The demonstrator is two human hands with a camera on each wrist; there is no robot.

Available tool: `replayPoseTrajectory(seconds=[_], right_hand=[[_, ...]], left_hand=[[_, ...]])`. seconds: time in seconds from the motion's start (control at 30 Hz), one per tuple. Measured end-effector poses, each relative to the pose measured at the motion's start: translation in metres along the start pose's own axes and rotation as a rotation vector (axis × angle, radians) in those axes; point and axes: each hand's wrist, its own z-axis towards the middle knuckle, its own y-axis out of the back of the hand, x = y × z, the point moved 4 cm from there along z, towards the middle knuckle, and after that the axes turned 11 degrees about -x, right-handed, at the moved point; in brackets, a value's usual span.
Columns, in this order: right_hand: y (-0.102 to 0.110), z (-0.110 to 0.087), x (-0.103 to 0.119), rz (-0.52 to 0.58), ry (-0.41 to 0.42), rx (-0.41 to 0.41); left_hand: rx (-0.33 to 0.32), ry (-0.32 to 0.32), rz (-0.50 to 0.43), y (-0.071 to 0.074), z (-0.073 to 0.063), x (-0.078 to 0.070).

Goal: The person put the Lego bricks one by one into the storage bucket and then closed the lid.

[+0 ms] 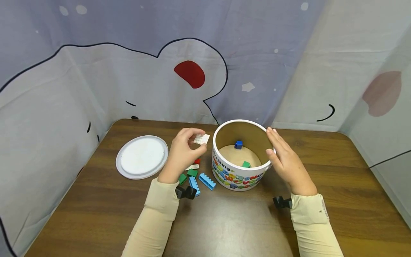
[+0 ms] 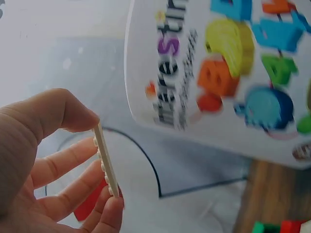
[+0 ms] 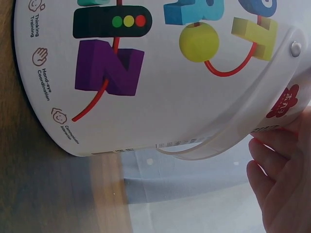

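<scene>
My left hand (image 1: pixel 185 150) pinches a white studded building plate (image 1: pixel 201 139) between thumb and fingertips, just left of a round white bucket (image 1: pixel 239 180). In the left wrist view the plate (image 2: pixel 107 160) appears edge-on, studs toward the palm. My right hand (image 1: pixel 290 164) holds the bucket's right rim, its thumb over the edge and its fingers along the outside. The right wrist view shows its fingers (image 3: pixel 269 165) by the bucket wall, near the white handle (image 3: pixel 238 138). Inside the bucket lie a blue brick (image 1: pixel 238 144) and a green brick (image 1: pixel 246 164).
Left of the bucket, light blue bricks (image 1: pixel 207 181), green bricks (image 1: pixel 192 172), a red brick (image 1: pixel 197 161) and a white piece (image 1: pixel 192 167) lie on the wooden table (image 1: pixel 96 210). A round white lid (image 1: pixel 142 157) rests farther left. A printed curtain (image 1: pixel 135 78) hangs behind.
</scene>
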Motion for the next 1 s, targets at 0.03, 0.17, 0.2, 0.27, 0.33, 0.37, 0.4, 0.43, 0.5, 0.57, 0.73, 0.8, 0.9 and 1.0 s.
replayPoseTrajectory(seconds=[0.03,0.17,0.2,0.27,0.33,0.37,0.4,0.43,0.5,0.57,0.73,0.8,0.9,1.0], right_hand=[[0.0,0.0,0.0,0.001,0.002,-0.001],[0.0,-0.001,0.0,0.003,0.014,-0.011],[0.0,-0.001,0.0,0.001,0.015,-0.013],[0.0,-0.001,0.0,0.0,0.015,-0.015],[0.0,-0.001,0.0,0.001,0.015,-0.015],[0.0,-0.001,0.0,0.003,0.015,-0.015],[0.0,-0.001,0.0,0.002,0.014,-0.014],[0.0,-0.001,0.001,0.003,0.014,-0.014],[0.0,-0.001,0.0,0.006,0.016,-0.017],[-0.001,-0.001,0.0,0.007,0.018,-0.019],[-0.002,-0.001,-0.001,0.008,0.027,-0.02],[-0.003,0.0,-0.001,0.01,0.029,-0.02],[-0.002,-0.001,0.0,0.014,0.029,-0.025],[-0.002,0.0,0.001,0.018,0.025,-0.027]], left_hand=[[0.0,-0.024,-0.002,-0.002,0.0,-0.005],[0.026,-0.121,-0.017,-0.013,0.0,-0.025],[0.034,-0.145,-0.013,-0.016,0.0,-0.029],[0.054,-0.178,-0.002,-0.023,0.001,-0.036],[0.079,-0.202,0.018,-0.032,0.002,-0.04],[0.091,-0.208,0.029,-0.036,0.002,-0.041],[0.105,-0.209,0.039,-0.04,0.003,-0.041],[0.12,-0.208,0.047,-0.045,0.004,-0.041],[0.147,-0.215,0.06,-0.053,0.007,-0.038],[0.165,-0.232,0.074,-0.06,0.009,-0.036],[0.121,-0.303,0.073,-0.062,0.011,-0.033],[0.069,-0.318,0.048,-0.058,0.011,-0.03],[0.0,-0.329,0.014,-0.05,0.009,-0.025],[-0.028,-0.31,0.004,-0.042,0.009,-0.017]])
